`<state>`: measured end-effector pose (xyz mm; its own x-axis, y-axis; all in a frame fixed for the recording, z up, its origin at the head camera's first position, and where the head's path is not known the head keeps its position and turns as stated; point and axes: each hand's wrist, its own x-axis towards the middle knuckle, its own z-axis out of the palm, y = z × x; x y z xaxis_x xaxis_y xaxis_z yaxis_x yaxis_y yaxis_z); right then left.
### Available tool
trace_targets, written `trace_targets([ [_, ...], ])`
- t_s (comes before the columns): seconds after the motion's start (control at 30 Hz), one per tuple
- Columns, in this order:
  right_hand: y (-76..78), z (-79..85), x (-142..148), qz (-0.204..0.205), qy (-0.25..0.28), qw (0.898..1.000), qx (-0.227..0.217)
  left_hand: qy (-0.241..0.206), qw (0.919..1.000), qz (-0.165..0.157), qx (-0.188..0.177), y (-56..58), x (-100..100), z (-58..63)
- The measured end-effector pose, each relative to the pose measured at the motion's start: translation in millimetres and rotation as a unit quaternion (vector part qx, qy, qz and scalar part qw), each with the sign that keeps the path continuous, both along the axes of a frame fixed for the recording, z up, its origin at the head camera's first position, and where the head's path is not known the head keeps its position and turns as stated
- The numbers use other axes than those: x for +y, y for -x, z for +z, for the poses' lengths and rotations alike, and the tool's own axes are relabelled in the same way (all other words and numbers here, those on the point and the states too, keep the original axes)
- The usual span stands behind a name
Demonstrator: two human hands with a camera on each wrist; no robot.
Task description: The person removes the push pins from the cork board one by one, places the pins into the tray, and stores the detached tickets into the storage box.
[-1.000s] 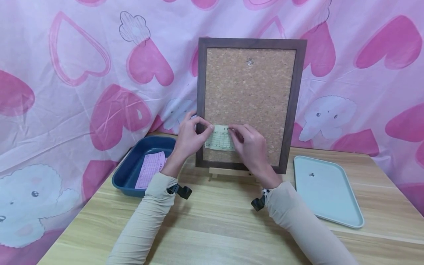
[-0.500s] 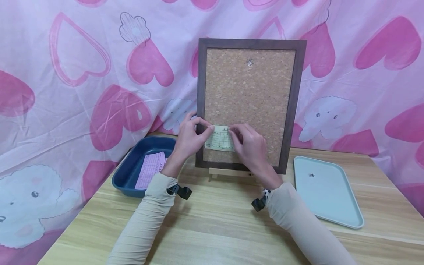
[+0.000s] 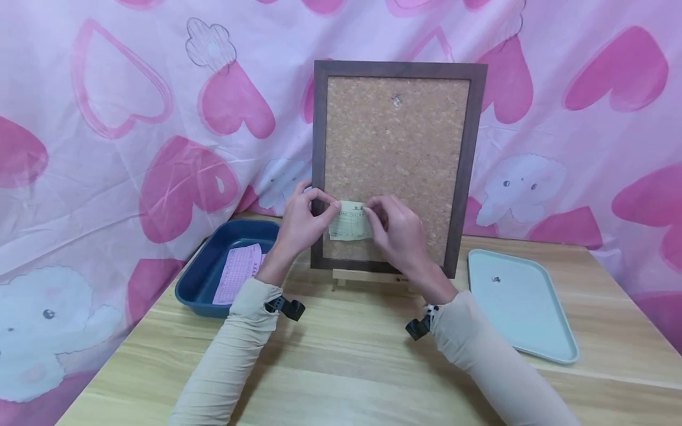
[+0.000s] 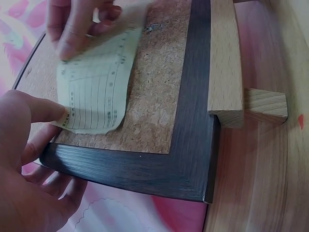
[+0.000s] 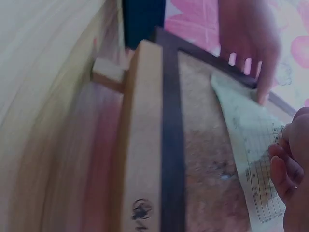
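Note:
A pale green printed slip of paper (image 3: 348, 222) lies against the lower left of a cork board (image 3: 396, 154) in a dark wooden frame. My left hand (image 3: 305, 220) pinches the slip's upper left corner between thumb and index finger. Its other fingers reach behind the frame's edge, as the left wrist view shows. With bent fingers and thumb, my right hand (image 3: 401, 234) pinches the slip's upper right corner; anything else within those fingertips is hidden. In the left wrist view the slip (image 4: 96, 92) bows away from the cork along its lower edge.
The board leans on a small wooden easel (image 3: 367, 277). A dark blue bin (image 3: 194, 284) with pink slips (image 3: 238, 273) stands left. To the right lies a pale tray (image 3: 533, 313) with small shiny pieces (image 3: 496, 279). Another shiny cluster (image 3: 396, 100) sits high on the cork.
The head view has shifted slightly, so everything sits a little further left. Both hands keep their hold at the slip's upper corners; the right hand has tilted slightly.

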<state>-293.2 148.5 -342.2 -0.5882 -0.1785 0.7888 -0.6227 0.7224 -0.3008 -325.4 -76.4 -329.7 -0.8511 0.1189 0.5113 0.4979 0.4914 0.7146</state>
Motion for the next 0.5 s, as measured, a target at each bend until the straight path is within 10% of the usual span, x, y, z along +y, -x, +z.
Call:
trace_targets([
  [0.5,-12.2,3.9,6.1,0.03,-0.008,0.997,-0.069,-0.007,0.9999,0.0,0.016,2.2,0.7,-0.9],
])
